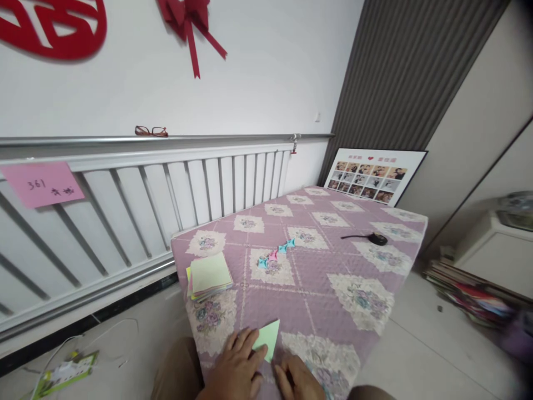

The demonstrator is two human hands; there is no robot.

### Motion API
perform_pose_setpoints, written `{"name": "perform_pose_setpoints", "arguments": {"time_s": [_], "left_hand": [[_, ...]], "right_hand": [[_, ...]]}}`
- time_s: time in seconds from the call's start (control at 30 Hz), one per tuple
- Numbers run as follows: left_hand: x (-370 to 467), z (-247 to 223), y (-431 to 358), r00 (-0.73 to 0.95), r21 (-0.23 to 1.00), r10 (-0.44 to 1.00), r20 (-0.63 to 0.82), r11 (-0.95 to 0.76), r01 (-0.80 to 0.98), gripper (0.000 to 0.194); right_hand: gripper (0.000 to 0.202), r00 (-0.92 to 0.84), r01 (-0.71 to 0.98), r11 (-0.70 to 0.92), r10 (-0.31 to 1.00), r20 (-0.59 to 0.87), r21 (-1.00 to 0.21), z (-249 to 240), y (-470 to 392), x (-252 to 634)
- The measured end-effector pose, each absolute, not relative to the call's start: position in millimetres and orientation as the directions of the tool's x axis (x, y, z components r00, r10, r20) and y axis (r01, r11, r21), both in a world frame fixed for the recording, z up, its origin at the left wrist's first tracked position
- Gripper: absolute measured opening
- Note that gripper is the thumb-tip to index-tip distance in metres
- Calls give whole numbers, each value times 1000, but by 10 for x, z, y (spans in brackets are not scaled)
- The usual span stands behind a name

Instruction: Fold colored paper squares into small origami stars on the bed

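A folded piece of light green paper [270,336] with a pointed corner lies on the flowered purple tablecloth [287,308]. My left hand [239,361] rests flat with spread fingers, its fingertips on the paper's left side. Close by the paper's lower right edge is my right hand [298,376], fingers curled in; whether anything is between them is hidden. Farther up the cloth, several small folded paper pieces, blue [263,262] and pink [273,255], sit in a slanting row. To the left lies a stack of square coloured paper sheets [211,273], pale green on top.
A black ladle-like spoon [377,239] lies on the table's right side. Beyond the far end leans a framed photo board [370,175]. Along the left runs a white radiator [200,186] with a pink note [45,184]; glasses [151,131] rest on the pipe above. A power strip [66,375] is on the floor.
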State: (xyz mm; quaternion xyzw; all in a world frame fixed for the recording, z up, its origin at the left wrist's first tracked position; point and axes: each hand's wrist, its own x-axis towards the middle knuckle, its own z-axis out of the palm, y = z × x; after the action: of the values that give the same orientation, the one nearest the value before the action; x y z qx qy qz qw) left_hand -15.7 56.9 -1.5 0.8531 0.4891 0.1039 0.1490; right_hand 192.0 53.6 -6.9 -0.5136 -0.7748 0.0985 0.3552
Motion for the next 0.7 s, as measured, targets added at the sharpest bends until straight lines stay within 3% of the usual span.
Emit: {"name": "perform_pose_setpoints", "arguments": {"time_s": [0.3,0.57,0.7], "left_hand": [[-141,58,531,477,377,879,18,-448,811,67],[-102,199,543,426,466,905,-4,-375,801,68],[-42,228,601,345,521,937,50,-319,792,57]], "right_hand": [[17,-134,687,369,911,390,-626,-68,561,1927],[28,-157,746,368,907,391,-555,-48,741,1882],[31,-121,783,321,919,376,-533,-50,897,1821]]}}
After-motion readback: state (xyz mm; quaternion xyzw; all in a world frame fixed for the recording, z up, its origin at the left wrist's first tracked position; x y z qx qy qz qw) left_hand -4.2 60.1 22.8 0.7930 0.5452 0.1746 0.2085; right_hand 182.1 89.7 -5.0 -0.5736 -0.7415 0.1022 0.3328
